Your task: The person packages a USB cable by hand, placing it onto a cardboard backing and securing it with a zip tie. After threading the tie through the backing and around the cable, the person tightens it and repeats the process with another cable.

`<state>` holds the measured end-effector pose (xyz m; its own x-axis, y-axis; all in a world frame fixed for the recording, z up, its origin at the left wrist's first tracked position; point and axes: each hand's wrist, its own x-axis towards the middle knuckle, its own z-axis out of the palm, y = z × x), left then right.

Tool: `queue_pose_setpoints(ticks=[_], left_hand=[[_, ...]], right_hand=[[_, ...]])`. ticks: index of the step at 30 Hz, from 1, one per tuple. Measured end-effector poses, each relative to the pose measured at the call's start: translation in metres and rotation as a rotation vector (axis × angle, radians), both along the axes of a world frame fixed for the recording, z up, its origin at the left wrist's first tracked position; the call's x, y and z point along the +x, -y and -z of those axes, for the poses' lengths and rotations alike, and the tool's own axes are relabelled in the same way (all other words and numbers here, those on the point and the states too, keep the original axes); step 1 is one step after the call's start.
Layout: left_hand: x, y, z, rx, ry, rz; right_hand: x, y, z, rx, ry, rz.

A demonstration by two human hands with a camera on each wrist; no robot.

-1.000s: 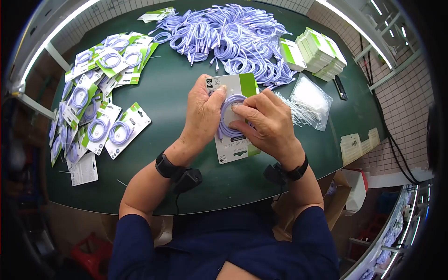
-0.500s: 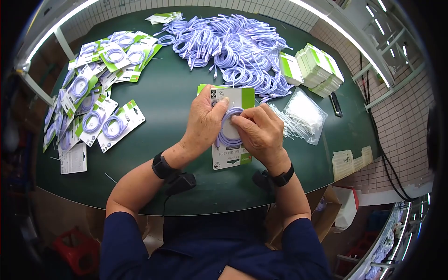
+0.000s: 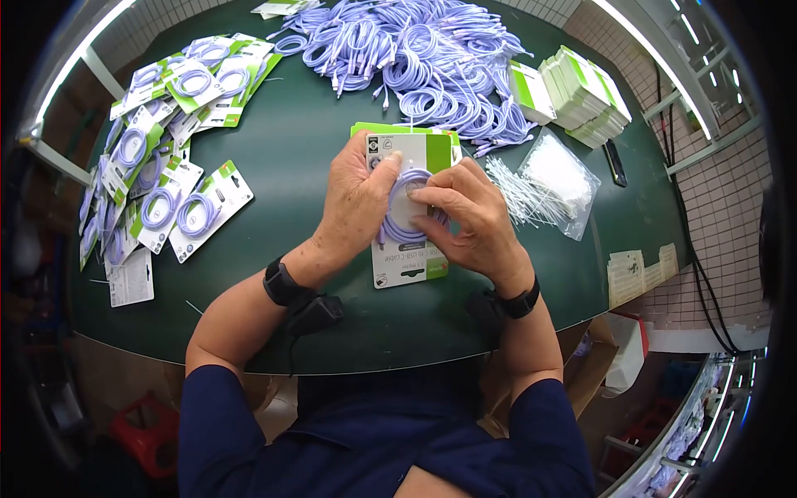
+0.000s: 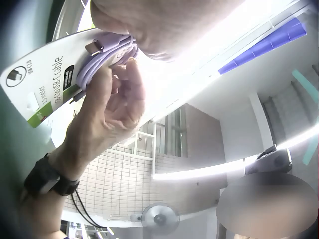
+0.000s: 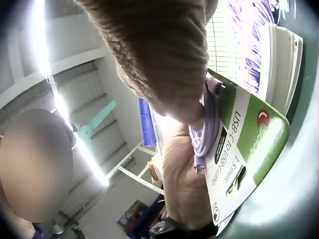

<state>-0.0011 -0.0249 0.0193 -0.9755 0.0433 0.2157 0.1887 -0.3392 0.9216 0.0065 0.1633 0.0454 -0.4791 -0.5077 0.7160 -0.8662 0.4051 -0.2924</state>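
Observation:
A white-and-green card with a coiled lilac cable on its face is held up over the table in the head view. The left hand grips the card's left edge, thumb on the front. At the coil's right side, the right hand pinches with thumb and bent fingers; its exact hold is partly hidden. Another green-edged card shows behind the top. The left wrist view shows the cable's plug lying by the coil, with the right hand at the coil. Printed text fills the card in the right wrist view.
Carded cables lie piled at left. Loose lilac cable coils heap at the back. Card stacks, a bag of white ties and a black tool are at right. Papers lie at the right edge.
The head view has shifted slightly. The right thumb and fingers have spread a little at the coil since half a second ago, while the left hand keeps its grip on the card.

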Motion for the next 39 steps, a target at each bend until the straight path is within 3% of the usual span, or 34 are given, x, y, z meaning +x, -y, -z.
queue_pose_setpoints(ticks=[12,29,39], left_hand=[[-0.003,-0.009,0.009,0.009,0.018,-0.025],[-0.001,-0.010,0.006,0.005,0.031,0.007],[0.011,-0.008,-0.005,-0.019,-0.055,0.139]], right_hand=[[0.010,0.006,0.005,0.126,-0.100,0.134],[0.005,0.005,0.013,0.060,-0.177,0.191],[0.001,-0.001,0.017,-0.083,-0.272,0.202]])
